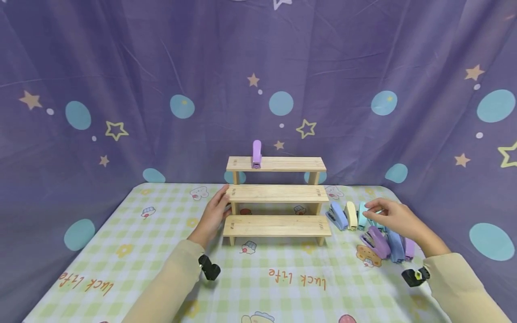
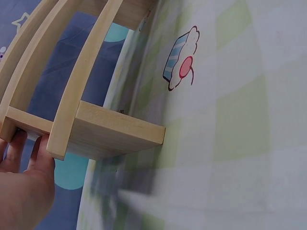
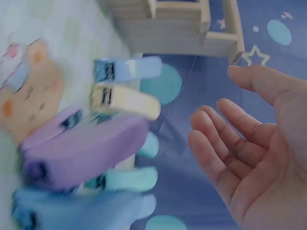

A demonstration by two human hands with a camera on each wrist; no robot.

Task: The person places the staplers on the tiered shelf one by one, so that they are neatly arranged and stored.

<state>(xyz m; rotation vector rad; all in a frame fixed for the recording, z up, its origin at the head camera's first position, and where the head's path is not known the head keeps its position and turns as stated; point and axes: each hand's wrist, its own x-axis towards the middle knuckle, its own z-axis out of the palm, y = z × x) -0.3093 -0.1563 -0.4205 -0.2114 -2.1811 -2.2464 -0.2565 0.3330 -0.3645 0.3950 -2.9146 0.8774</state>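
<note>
Lying just below right hand (image 1: 389, 218), apart: teal stapler (image 1: 361, 217).

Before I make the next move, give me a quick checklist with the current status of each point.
1. Right hand free: ok, its fingers hold nothing.
2. Left hand at the wooden rack: ok, touching its left side.
3. Purple stapler on the top shelf: ok, left of the middle.
4. Room on the middle shelf and bottom shelf: ok, nothing on either.
5. Table staplers well spaced: not ok, the near ones are bunched.
6. Staplers loaded: cannot tell, insides hidden.
</note>
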